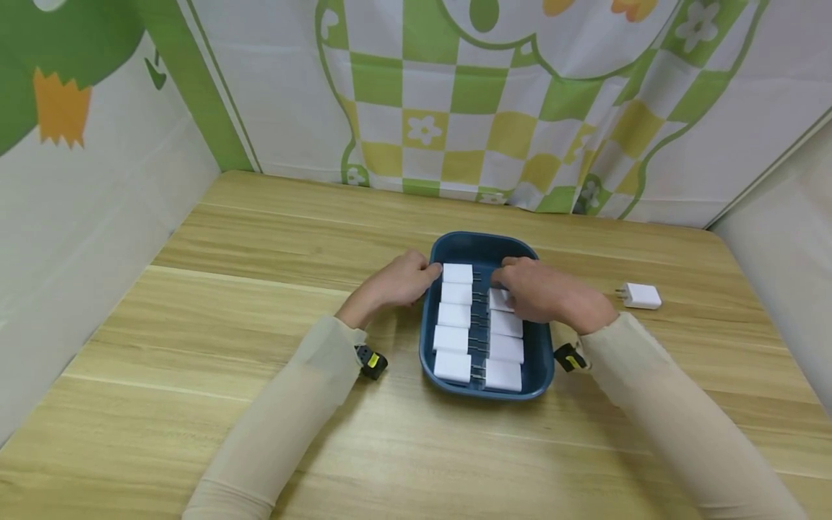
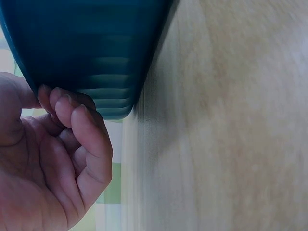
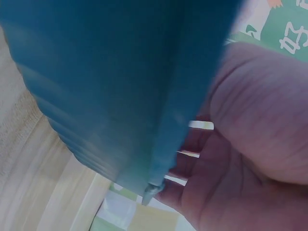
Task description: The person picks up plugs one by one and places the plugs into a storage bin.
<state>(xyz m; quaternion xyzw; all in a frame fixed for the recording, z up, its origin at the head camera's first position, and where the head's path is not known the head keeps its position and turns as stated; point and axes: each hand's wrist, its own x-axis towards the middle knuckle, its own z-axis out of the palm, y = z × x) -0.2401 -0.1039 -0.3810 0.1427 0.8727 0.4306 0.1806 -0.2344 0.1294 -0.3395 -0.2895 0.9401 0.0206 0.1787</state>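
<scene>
A dark blue plastic bin holds two columns of white plug-in chargers, their metal prongs facing the middle. My left hand pinches the bin's left rim; in the left wrist view, its curled fingers meet the rim from outside. Over the right rim reaches my right hand, its fingertips down inside the bin by the top of the right column. It partly covers a charger there. Whether those fingers grip anything is hidden; in the right wrist view the bin wall blocks the fingertips.
One more white charger lies on the wooden table to the right of the bin, prongs pointing left. A patterned green and white curtain hangs behind the table. Black wrist cameras sit beside both wrists.
</scene>
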